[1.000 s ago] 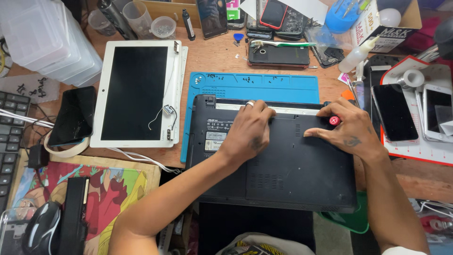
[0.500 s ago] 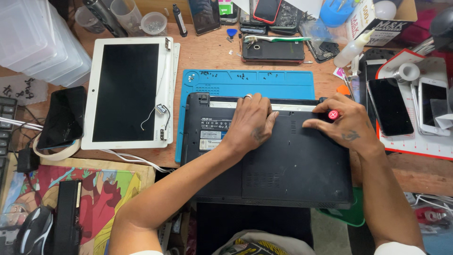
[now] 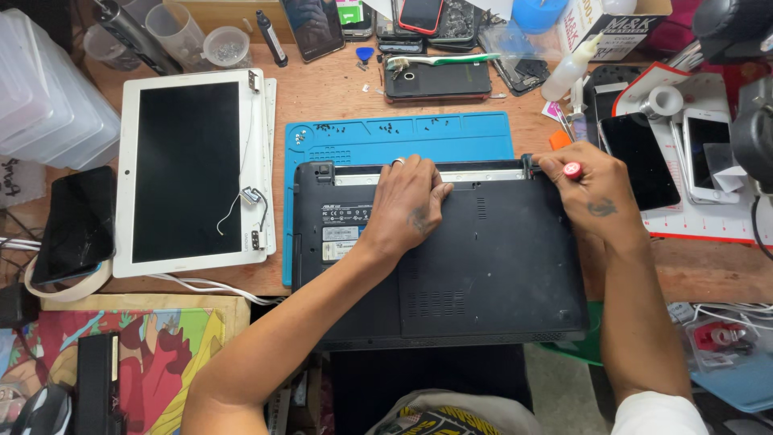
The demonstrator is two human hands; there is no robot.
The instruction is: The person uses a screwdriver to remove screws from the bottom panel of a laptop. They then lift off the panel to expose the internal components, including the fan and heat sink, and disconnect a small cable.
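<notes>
Right hand point(image 3: 596, 197) shifted to black laptop point(image 3: 483, 266) back corner; underside up.

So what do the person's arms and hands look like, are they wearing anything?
Both forearms are bare, with no gloves or watch. The left hand has a ring on one finger and a small dark tattoo on its back. The right hand also has a small dark tattoo on its back. A white sleeve shows at the right upper arm, at the bottom edge of the head view.
</notes>
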